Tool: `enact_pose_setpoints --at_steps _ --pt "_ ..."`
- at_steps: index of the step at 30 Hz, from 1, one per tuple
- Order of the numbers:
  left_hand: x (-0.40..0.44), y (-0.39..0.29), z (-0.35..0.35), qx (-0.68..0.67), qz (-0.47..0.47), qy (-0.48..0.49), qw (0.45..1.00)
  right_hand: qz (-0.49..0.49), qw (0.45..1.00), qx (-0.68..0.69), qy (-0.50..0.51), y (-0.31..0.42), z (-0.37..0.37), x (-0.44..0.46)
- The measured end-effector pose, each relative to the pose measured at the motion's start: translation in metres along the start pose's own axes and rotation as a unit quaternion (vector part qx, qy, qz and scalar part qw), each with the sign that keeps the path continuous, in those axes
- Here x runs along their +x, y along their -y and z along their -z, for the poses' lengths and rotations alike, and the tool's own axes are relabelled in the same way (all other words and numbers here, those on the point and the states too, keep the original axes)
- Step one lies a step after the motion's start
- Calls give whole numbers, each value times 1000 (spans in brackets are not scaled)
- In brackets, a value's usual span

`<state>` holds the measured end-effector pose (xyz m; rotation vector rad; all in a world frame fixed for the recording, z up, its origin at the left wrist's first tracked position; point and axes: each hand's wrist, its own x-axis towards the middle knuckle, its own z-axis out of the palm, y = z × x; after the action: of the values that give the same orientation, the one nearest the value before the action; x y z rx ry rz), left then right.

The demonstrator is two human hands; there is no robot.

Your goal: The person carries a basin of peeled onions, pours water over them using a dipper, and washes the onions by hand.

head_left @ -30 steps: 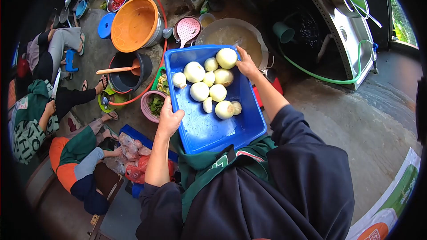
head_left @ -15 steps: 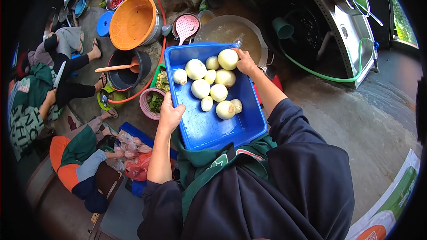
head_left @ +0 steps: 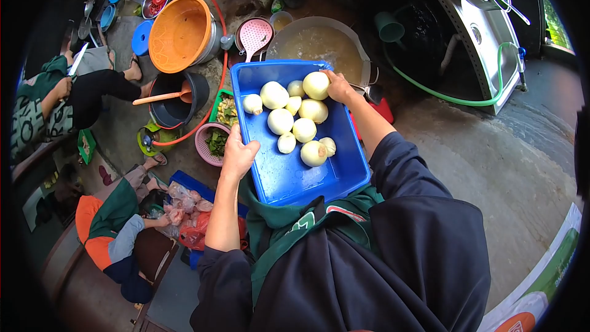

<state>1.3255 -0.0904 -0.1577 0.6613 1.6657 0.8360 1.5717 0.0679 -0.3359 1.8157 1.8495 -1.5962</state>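
A blue plastic basin (head_left: 286,181) is held in front of my body, tilted slightly. Several peeled pale onions (head_left: 281,121) of different sizes lie inside it, mostly toward its far half. My left hand (head_left: 237,157) grips the near-left wall, thumb over the rim. At the far right corner, my right hand (head_left: 337,88) is closed on the rim beside a large onion; some of its fingers are hidden behind the wall. Just beyond the basin is a wide pan (head_left: 316,40) of cloudy liquid.
Left of the basin stand an orange tub (head_left: 182,34), a dark pot (head_left: 163,101) with a wooden spoon, and a pink basket (head_left: 209,144) of greens. One person holds a knife (head_left: 78,58); another (head_left: 114,233) handles plastic bags. A red hose (head_left: 222,74) crosses the floor.
My view has shifted slightly, and the basin stays in both hands with the onions in about the same places. The person with the knife has leaned and moved at the far left.
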Motion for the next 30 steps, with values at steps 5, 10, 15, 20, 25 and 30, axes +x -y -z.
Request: enact_pose_setpoints --at_steps 5,10,15,20,25,30 --pt "5 2 1 41 -2 2 999 -12 1000 -17 8 -5 1 3" --pt "7 -1 -4 35 -11 0 999 -19 999 -27 24 1 7 1" --pt "10 0 -5 42 3 -1 999 -21 999 -34 31 2 7 1" --pt "14 5 -4 66 11 -6 998 -25 998 -42 47 6 9 0" --pt "13 6 -6 61 0 -8 998 -21 998 -37 47 5 7 0" --pt "13 3 -9 67 4 -7 998 -10 998 -31 49 7 11 -1"
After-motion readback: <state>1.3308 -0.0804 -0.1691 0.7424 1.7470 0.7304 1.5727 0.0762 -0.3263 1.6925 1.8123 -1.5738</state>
